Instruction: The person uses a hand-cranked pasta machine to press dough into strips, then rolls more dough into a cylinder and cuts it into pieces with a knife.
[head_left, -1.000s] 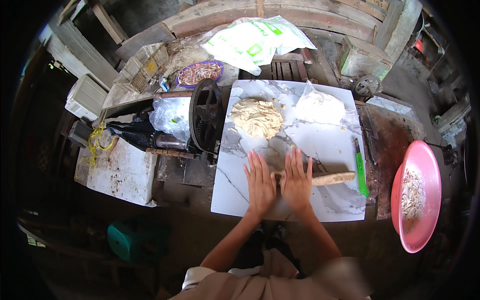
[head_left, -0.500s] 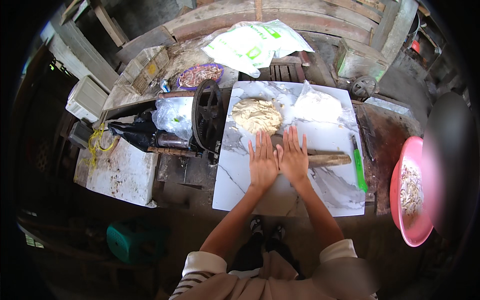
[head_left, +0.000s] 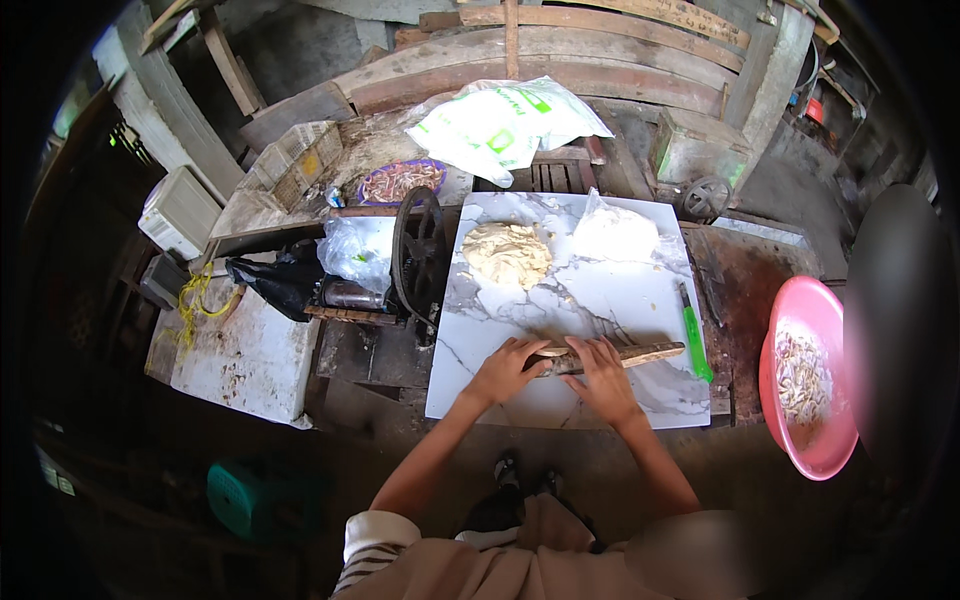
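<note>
We have both hands at a wooden stick (head_left: 655, 354) that lies near the front edge of the marbled surface (head_left: 475, 335). The grip of our left hand (head_left: 502, 374) pinches the stick's left end, fingers bent over the far side and thumb on the near side. The grip of our right hand (head_left: 605, 385) curls over the stick just beside it, fingertips across the wood, thumb toward us. We see a small pale strip between the two hands at the stick's far side, too small to tell what it is. The stick's right end runs free past our right hand, toward the green-handled knife (head_left: 697, 345) at the right edge.

Beyond our hands, well apart from them, we have a lump of dough (head_left: 507, 254) at the back left of the surface and a clear bag of white powder (head_left: 615, 235) at the back right. To our left stands a dark spoked wheel (head_left: 418, 255), and behind the surface lies a white sack (head_left: 505, 130). To our right, a pink basin (head_left: 815, 450) holds pale strips (head_left: 800, 375), its right side covered by a blur.
</note>
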